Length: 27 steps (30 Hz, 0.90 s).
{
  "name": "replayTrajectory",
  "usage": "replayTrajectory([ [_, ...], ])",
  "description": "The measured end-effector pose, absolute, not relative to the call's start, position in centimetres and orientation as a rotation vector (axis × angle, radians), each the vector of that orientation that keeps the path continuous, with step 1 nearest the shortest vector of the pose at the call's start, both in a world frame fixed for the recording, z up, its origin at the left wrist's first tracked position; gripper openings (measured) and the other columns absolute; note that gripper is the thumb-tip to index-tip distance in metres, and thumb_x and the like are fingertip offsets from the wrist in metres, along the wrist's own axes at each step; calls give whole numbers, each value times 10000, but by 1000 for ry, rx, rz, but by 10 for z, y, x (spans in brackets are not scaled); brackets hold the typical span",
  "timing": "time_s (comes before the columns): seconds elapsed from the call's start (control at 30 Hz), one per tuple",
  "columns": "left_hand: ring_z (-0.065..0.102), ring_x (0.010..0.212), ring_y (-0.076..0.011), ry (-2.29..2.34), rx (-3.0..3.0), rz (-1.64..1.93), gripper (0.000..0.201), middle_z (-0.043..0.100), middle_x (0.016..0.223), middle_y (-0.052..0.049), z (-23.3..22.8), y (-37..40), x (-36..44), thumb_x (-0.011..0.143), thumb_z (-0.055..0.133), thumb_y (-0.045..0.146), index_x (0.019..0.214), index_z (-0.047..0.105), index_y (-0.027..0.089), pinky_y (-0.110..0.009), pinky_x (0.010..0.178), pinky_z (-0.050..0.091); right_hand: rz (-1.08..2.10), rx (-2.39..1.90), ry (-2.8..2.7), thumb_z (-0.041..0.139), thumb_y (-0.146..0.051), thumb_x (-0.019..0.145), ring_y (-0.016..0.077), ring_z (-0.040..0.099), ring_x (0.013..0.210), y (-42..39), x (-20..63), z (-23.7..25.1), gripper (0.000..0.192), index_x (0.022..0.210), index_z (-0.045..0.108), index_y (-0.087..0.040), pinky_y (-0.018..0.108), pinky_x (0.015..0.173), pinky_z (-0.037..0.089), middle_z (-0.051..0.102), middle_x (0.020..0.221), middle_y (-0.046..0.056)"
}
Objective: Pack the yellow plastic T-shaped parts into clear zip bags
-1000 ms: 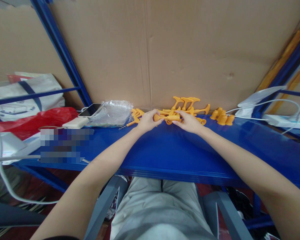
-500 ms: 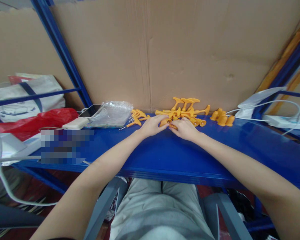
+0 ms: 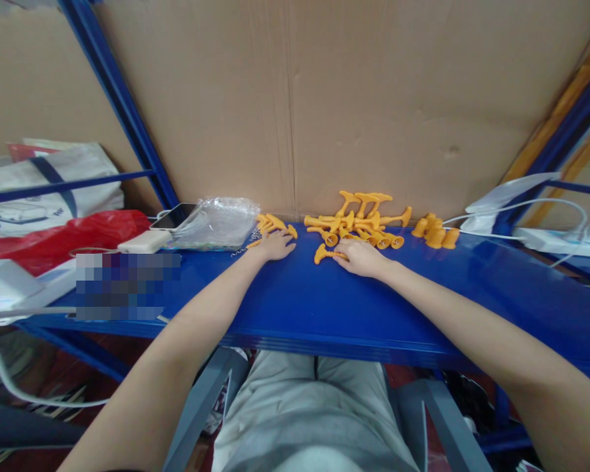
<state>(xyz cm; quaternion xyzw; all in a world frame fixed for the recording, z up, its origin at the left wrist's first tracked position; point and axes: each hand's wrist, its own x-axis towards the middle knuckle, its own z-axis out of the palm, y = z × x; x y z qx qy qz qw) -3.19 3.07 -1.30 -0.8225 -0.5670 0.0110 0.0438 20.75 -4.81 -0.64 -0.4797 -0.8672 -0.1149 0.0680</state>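
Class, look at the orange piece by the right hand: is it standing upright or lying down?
Lying down: the orange piece rests flat on the blue shelf.

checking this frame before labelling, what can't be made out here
Head view only:
- Pixelated patch on the blue shelf: contents masked.
- Right hand fingers cover one end of the orange piece.
- Left hand: grip on the small orange parts unclear.
- Clear bag: contents too blurred.

We see a blue shelf [image 3: 324, 308]; left of its orange plastic pieces [image 3: 358, 223] lie a clear bag [image 3: 221, 223] and phone [image 3: 177, 215].
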Motion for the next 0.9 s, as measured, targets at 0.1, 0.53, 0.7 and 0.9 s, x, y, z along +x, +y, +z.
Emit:
replayTrajectory([
  [0.1, 287, 1464, -286, -1711, -2536, 82, 536, 369, 1572, -79, -11, 28, -29, 972, 308, 442, 1435, 486, 239, -511, 1166, 242, -336, -1450, -2623, 460, -237, 976, 257, 631, 1057, -47, 208, -8, 271, 1066, 681, -109, 313, 856, 446, 682, 1162, 156],
  [0.53, 319, 1453, -272, -1734, -2574, 111, 564, 383, 1560, -96, -8, 27, -28, 976, 311, 442, 1462, 440, 187, -485, 1186, 206, -339, -1463, -2637, 445, -235, 983, 263, 622, 1104, -47, 208, -10, 292, 1114, 672, -105, 336, 899, 459, 664, 1201, 161],
  [0.7, 329, 1447, -274, -1731, -2582, 106, 564, 387, 1558, -101, -8, 26, -28, 978, 307, 443, 1464, 436, 188, -486, 1180, 225, -343, -1469, -2631, 458, -226, 969, 249, 635, 1060, -50, 206, -5, 278, 1086, 681, -108, 313, 861, 458, 677, 1163, 160],
  [0.9, 326, 1450, -277, -1755, -2563, 97, 529, 396, 1554, -89, -8, 24, -26, 983, 316, 439, 1452, 449, 235, -508, 1167, 248, -66, -1569, -2649, 611, -215, 803, 184, 635, 737, -36, 211, 22, 132, 754, 718, -158, 273, 678, 429, 706, 814, 60],
])
